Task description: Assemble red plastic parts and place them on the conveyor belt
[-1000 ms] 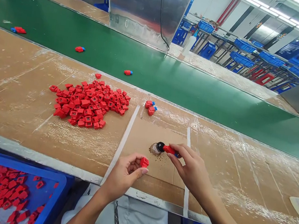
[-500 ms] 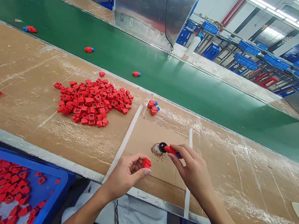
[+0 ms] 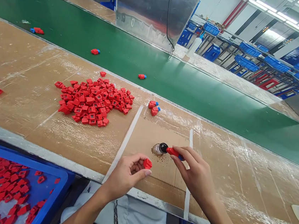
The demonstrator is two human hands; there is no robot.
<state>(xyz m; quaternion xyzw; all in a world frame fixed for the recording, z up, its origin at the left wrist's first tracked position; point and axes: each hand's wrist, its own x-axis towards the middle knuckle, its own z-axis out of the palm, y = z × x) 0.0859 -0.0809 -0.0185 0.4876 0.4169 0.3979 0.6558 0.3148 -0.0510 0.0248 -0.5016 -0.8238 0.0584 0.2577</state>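
Observation:
My left hand (image 3: pixel 129 170) pinches a small red plastic piece (image 3: pixel 147 164) between thumb and fingers above the cardboard mat. With fingers and thumb closed, my right hand (image 3: pixel 195 166) holds a red-and-blue plastic piece (image 3: pixel 172 151). Its red end is at the edge of a small black disc (image 3: pixel 163 147); whether they touch I cannot tell. Under the disc's left side is a small, round, clear-looking container (image 3: pixel 157 149), with brown specks around it on the cardboard mat (image 3: pixel 147 133). The blue part is mostly hidden by my right fingers.
A heap of red pieces (image 3: pixel 94 101) lies to the left. Two red-and-blue pieces (image 3: pixel 154 110) rest beyond the mat. The green conveyor belt (image 3: pixel 195 84) carries several more. At lower left, a blue crate (image 3: pixel 59 184) holds many red pieces.
The red-and-blue pieces on the belt have shifted right. My right hand has drawn slightly right with its piece, while my left hand stays nearly still with the red piece.

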